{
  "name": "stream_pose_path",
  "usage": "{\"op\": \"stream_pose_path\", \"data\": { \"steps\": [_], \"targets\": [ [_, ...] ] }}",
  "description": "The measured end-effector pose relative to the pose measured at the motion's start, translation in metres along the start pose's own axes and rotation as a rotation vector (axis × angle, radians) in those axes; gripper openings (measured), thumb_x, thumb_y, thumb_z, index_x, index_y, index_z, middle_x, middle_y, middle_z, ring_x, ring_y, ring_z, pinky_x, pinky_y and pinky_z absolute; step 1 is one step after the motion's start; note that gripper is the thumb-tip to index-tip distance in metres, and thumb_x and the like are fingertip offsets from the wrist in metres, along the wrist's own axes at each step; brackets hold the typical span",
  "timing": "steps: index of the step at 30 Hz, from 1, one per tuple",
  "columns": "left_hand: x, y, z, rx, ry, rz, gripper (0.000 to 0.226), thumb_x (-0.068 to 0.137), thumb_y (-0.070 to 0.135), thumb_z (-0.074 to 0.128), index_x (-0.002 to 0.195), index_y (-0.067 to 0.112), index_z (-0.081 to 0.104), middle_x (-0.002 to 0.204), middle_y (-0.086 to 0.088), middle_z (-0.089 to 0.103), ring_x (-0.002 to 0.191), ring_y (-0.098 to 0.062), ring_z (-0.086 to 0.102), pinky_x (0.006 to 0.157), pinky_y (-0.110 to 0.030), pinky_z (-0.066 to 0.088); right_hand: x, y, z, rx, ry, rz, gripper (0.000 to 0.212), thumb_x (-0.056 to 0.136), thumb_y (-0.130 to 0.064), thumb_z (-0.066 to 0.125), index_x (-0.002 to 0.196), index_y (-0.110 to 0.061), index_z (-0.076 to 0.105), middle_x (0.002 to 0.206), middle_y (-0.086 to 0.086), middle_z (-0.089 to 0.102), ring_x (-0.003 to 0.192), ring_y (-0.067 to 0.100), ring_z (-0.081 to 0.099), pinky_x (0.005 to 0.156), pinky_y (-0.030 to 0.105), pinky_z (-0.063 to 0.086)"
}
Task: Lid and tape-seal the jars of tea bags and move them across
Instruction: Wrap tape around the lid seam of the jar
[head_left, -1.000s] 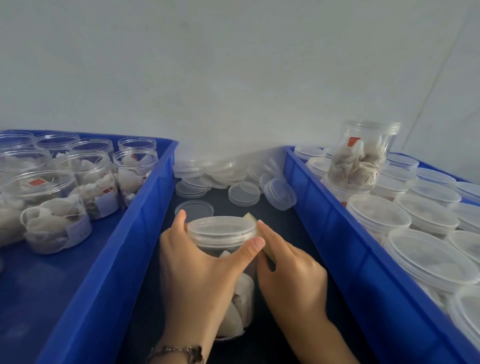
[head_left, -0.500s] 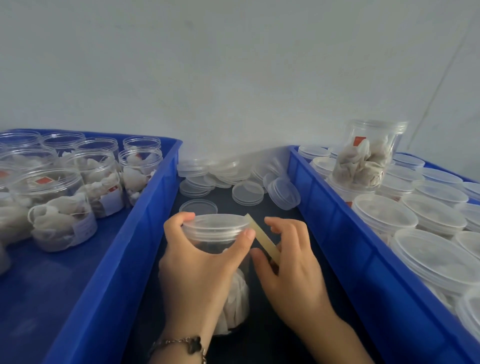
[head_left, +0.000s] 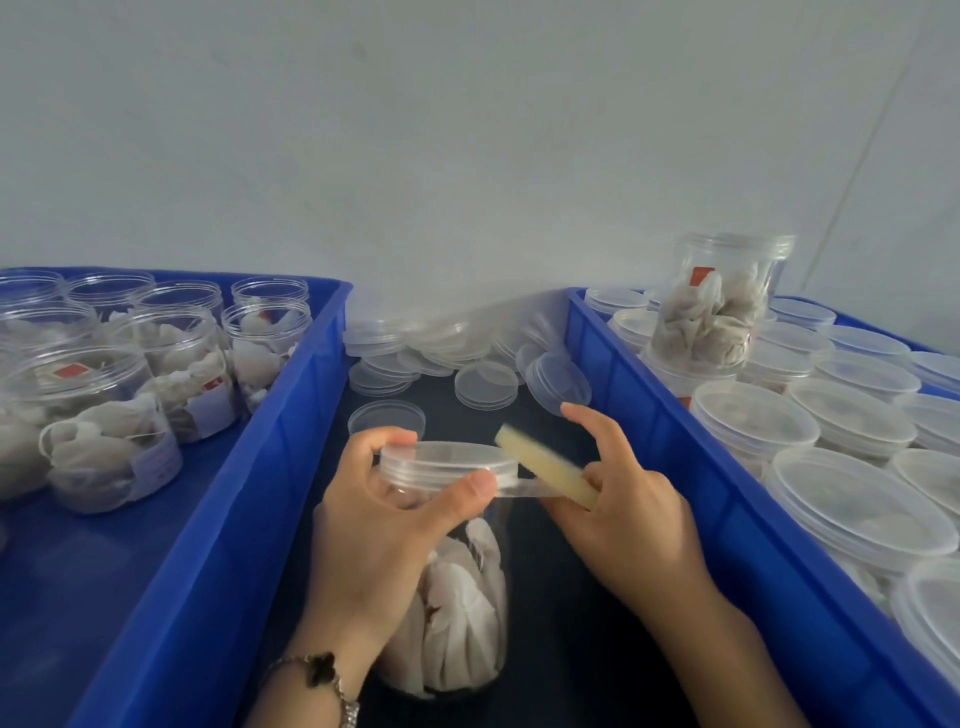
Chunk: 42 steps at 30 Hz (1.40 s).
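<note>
A clear jar of tea bags (head_left: 457, 613) stands on the dark table between two blue crates, with a clear lid (head_left: 449, 460) on it. My left hand (head_left: 384, 530) grips the jar just under the lid, thumb pressing a strip of clear tape (head_left: 522, 488) against the rim. My right hand (head_left: 623, 509) holds a yellowish roll of tape (head_left: 545, 470) just right of the lid, the strip stretched from it to the jar.
The left blue crate (head_left: 223, 509) holds several unlidded jars of tea bags (head_left: 104, 441). The right blue crate (head_left: 691, 467) holds several lidded jars (head_left: 852, 504), one jar (head_left: 717, 306) stacked on top. Loose lids (head_left: 467, 364) lie piled on the table by the wall.
My right hand has drawn the tape roll away from the jar to the right, and a strip of tape now spans from the rim to the roll. My left hand keeps its hold.
</note>
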<state>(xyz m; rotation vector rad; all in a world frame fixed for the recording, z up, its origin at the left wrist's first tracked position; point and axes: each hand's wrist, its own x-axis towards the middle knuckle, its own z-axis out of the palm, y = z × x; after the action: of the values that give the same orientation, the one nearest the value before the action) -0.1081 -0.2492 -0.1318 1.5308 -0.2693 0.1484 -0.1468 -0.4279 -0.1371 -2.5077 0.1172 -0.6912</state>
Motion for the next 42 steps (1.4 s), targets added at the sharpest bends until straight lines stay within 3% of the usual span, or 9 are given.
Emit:
{"op": "stream_pose_path", "data": {
  "steps": [4,6,12,15,20,25,30,35,42],
  "targets": [
    [0.003,-0.002,-0.006,0.021,0.035,0.008,0.072,0.036,0.057,0.071,0.100,0.029,0.053,0.079,0.032,0.065,0.067,0.005,0.066,0.058,-0.020,0.051,-0.005,-0.008,-0.004,0.079,-0.064,0.003,0.079,0.060,-0.079,0.045,0.129,-0.056,0.014,0.065,-0.028,0.055,0.064,-0.006,0.054,0.060,0.019,0.038],
    [0.006,-0.004,-0.010,0.031,0.064,0.005,0.069,0.036,0.058,0.071,0.098,0.032,0.053,0.079,0.034,0.064,0.069,0.006,0.065,0.061,-0.022,0.049,-0.007,-0.011,-0.006,0.102,-0.083,-0.004,0.080,0.058,-0.086,0.036,0.129,-0.061,0.008,0.059,-0.023,0.051,0.062,-0.007,0.051,0.065,0.018,0.037],
    [0.006,-0.003,-0.009,0.062,0.083,0.027,0.072,0.036,0.058,0.071,0.099,0.030,0.053,0.078,0.035,0.063,0.067,0.006,0.065,0.062,-0.025,0.048,-0.006,-0.009,-0.006,0.106,-0.056,0.010,0.064,0.071,-0.072,0.042,0.126,-0.061,0.012,0.056,-0.015,0.048,0.056,-0.001,0.050,0.062,0.020,0.037],
    [0.004,-0.003,-0.008,0.099,0.078,0.059,0.074,0.034,0.063,0.076,0.096,0.032,0.052,0.083,0.040,0.060,0.070,0.011,0.062,0.054,-0.014,0.047,-0.005,-0.007,-0.003,0.166,-0.031,0.072,0.061,0.068,-0.072,0.047,0.123,-0.064,0.022,0.058,-0.012,0.054,0.060,0.002,0.055,0.065,0.022,0.044],
    [0.004,-0.006,-0.009,0.176,0.096,0.100,0.073,0.030,0.068,0.070,0.092,0.038,0.046,0.089,0.017,0.060,0.078,0.010,0.058,0.060,-0.017,0.045,-0.003,-0.003,0.001,0.203,-0.059,0.169,0.062,0.062,-0.078,0.045,0.121,-0.061,0.035,0.066,-0.009,0.059,0.067,0.005,0.058,0.065,0.024,0.044],
    [0.004,-0.011,-0.007,0.192,0.118,0.146,0.074,0.032,0.067,0.070,0.094,0.037,0.044,0.094,0.012,0.058,0.082,-0.004,0.061,0.064,-0.024,0.049,-0.001,0.000,0.000,0.213,-0.133,0.151,0.072,0.057,-0.090,0.037,0.123,-0.064,0.034,0.068,-0.011,0.056,0.069,0.003,0.057,0.063,0.022,0.041],
    [-0.002,-0.012,0.004,0.222,0.119,0.205,0.064,0.036,0.067,0.069,0.094,0.048,0.047,0.097,0.043,0.053,0.088,0.019,0.054,0.064,-0.002,0.043,0.001,-0.006,0.004,0.205,-0.050,0.204,0.077,0.052,-0.091,0.035,0.120,-0.058,0.046,0.069,-0.019,0.056,0.074,0.001,0.057,0.065,0.022,0.043],
    [-0.011,-0.016,0.019,0.205,0.242,0.218,0.062,0.036,0.065,0.070,0.089,0.042,0.047,0.091,0.023,0.059,0.086,0.016,0.054,0.063,0.000,0.040,-0.001,-0.015,0.007,0.226,0.049,0.232,0.046,0.065,-0.073,0.052,0.105,-0.052,0.063,0.096,-0.033,0.065,0.094,-0.005,0.060,0.084,0.029,0.051],
    [-0.015,-0.022,0.027,0.195,0.343,0.217,0.063,0.033,0.066,0.067,0.087,0.044,0.045,0.093,0.025,0.055,0.084,0.016,0.054,0.063,-0.004,0.040,0.001,-0.023,0.011,0.249,0.107,0.194,0.033,0.072,-0.063,0.056,0.097,-0.045,0.069,0.081,-0.026,0.068,0.081,0.001,0.064,0.076,0.037,0.054]
  ]
}}
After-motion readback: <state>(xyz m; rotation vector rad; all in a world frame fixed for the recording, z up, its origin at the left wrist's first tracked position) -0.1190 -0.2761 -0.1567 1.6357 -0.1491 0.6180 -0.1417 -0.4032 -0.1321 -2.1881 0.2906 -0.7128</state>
